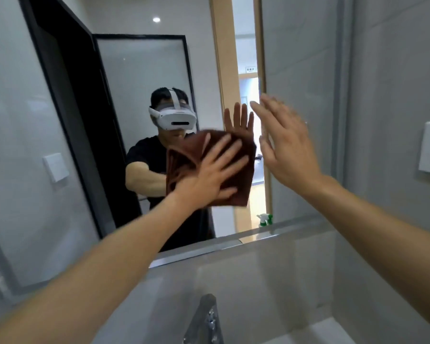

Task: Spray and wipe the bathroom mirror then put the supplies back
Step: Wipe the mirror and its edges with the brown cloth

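Pressing brown cloth (233,155) flat on mirror (139,95) under spread left hand (209,175); right hand (286,145) spread, empty.

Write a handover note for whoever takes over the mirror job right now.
Left hand: flat, fingers spread, pressing the folded brown cloth against the wall mirror.
Right hand: open, empty, raised near the mirror's right edge.
White and green spray bottle: seen only as a reflection low in the mirror.
Done: spraying cannot be confirmed; wiping under way.
Left: finish wiping, then return cloth and bottle.
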Motion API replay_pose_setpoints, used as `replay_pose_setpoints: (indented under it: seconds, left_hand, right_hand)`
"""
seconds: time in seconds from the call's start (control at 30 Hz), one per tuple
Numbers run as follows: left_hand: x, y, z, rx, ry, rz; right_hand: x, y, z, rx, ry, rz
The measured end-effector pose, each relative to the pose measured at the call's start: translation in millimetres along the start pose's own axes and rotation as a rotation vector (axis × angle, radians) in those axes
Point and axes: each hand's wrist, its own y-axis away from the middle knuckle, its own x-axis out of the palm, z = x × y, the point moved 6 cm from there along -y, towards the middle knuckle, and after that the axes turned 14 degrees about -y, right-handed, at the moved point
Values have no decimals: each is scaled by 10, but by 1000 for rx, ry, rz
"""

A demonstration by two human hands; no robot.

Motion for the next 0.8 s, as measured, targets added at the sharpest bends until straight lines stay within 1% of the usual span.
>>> replay_pose_setpoints:
  seconds: [0.07, 0.13, 0.2, 0.27, 0.3, 0.37, 0.43, 0.5, 0.57, 0.63, 0.7, 0.77, 0.8]
  left_hand:
    - [-120, -493, 409, -130, -31, -7]
    - [-174, -784, 603, -259, -87, 46]
    - [-179, -881, 551, -354, -110, 54]
    - [-148, -832, 300, -393, -76, 43]
    - [-106, -771, 112, -385, -55, 36]
    - [37, -574, -386, -311, -4, 29]
    - [178, -305, -998, -178, 48, 37]
    - [318, -37, -1553, -34, 42, 108]
    - [413, 147, -1892, 79, 14, 150]
    - [426, 193, -2003, 161, 12, 161]
    - [407, 71, -1951, 211, 49, 150]
    - [368, -270, -1725, 202, 46, 97]
    - [345, -517, -1534, 144, 41, 50]
  right_hand:
    - [-112, -83, -6, -9, 17, -28]
    - [-193, -112, -33, -19, 32, -31]
    - [-251, -109, -97, -28, 46, -26]
    - [-282, -68, -196, -11, 61, -16]
    - [-293, -34, -247, 6, 66, -10]
    - [-303, 61, -340, 40, 77, 11]
    - [-317, 170, -432, 67, 85, 38]
    - [-360, 265, -517, 74, 101, 59]
    - [-430, 325, -593, 71, 128, 75]
    - [-509, 356, -657, 76, 146, 91]
    - [-587, 357, -701, 81, 151, 98]
    - [-661, 290, -723, 75, 157, 91]
    - [-690, 232, -722, 65, 160, 87]
